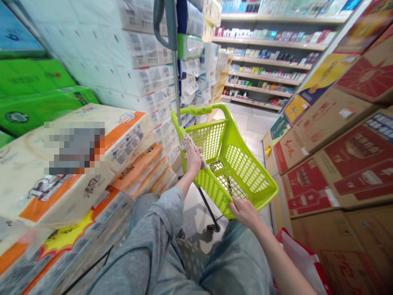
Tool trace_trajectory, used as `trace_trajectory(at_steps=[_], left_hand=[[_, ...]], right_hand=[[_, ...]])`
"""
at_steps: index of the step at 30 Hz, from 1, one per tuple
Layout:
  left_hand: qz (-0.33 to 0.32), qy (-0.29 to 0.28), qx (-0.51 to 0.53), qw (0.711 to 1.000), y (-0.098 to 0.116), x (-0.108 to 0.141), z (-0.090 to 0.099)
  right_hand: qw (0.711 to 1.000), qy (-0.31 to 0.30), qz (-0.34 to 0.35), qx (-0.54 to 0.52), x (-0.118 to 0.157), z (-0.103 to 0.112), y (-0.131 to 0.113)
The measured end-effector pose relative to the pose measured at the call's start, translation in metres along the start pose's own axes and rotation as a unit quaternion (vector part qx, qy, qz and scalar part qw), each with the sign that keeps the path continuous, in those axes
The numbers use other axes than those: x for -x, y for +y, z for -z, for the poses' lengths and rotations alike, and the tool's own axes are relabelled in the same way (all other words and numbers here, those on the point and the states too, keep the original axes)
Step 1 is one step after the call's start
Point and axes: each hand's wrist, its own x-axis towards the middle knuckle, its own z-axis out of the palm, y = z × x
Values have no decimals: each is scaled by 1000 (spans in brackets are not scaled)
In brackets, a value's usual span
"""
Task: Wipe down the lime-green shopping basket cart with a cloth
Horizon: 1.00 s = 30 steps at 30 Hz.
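Observation:
A lime-green rolling shopping basket (250, 164) stands in front of my knees, its grid walls and inside showing. My left hand (193, 159) presses a pale, crumpled cloth (186, 142) against the basket's left rim, fingers closed over it. At the near corner, my right hand (244, 211) grips the rim, its fingers partly hidden behind the wall. From the far left corner rises a metal pole (176, 82) with a grey handle (162, 24). Below the basket a dark leg with a caster wheel (214, 226) shows.
Wrapped tissue packs (123, 127) are stacked close on the left. Red and brown cartons (319, 176) line the right side, with a red and white bag (302, 254) on the floor by my right arm. Stocked shelves (270, 61) stand beyond the tiled aisle.

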Motion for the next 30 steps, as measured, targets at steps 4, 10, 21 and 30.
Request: trace_trajectory(at_steps=[4,10,21,30], left_hand=[[27,-24,53,998,7,41,-4],[66,-23,63,996,12,25,-9],[121,-34,49,991,51,83,-30],[174,16,251,952,61,124,-43]], right_hand=[[1000,2,-2,0,-3,-2,-1],[1000,11,-8,11,-3,-1,-5],[999,19,-8,-35,-6,3,-3],[999,28,-13,-21,-4,2,-4]])
